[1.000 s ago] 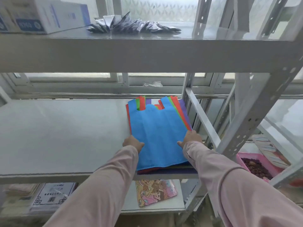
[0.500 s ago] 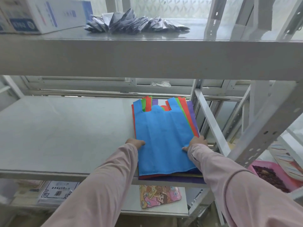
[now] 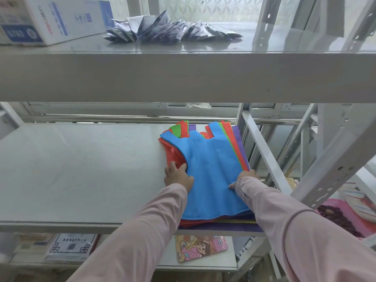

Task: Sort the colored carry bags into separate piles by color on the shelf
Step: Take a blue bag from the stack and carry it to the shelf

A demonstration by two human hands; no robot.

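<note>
Sorting is just starting: the left hand (image 3: 178, 176) pinches the blue bag's (image 3: 211, 169) left edge, peeling it off the mixed stack (image 3: 236, 139). The right hand (image 3: 245, 178) rests flat, grip apart, on the blue bag's right edge. Next, carry it to the bare shelf (image 3: 81, 169) at frame left.

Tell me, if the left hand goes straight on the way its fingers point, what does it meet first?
Probably the red bag. The left hand points away from the person, its fingertips at the lifted edge of the blue bag, with red fabric directly ahead. Depth is unclear, so it may already touch it.

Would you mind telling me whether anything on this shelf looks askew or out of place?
Yes: the top blue fabric carry bag sits twisted on the mixed-colour bag stack, its left edge bunched where the left hand lifts it. The right hand rests opposite.
</note>
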